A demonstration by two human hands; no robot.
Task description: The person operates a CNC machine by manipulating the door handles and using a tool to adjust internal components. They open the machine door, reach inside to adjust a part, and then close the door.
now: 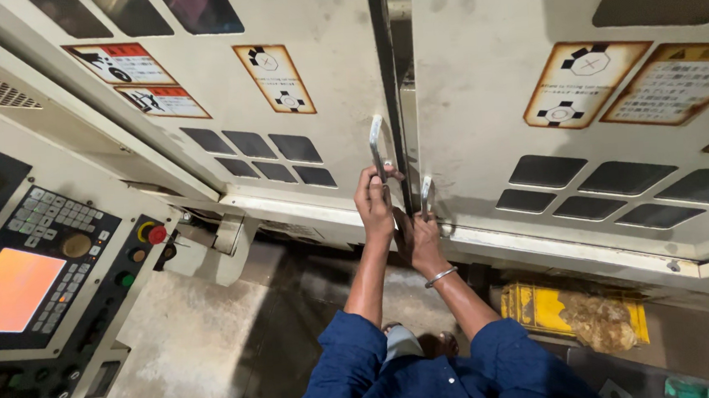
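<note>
With left hand (374, 206) fingers wrapped around the left door handle (377, 146) and right hand (420, 236) gripping the right door handle (426, 194), fingers could get pinched in the narrow gap between the doors.

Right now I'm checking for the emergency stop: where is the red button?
In the head view the red button sits at left, on the control panel's upper right corner beside a yellow button, left of both hands on the door handles.

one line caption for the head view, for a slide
Left hand and right hand grip the metal handles of two cream machine doors beside a control panel.
</note>
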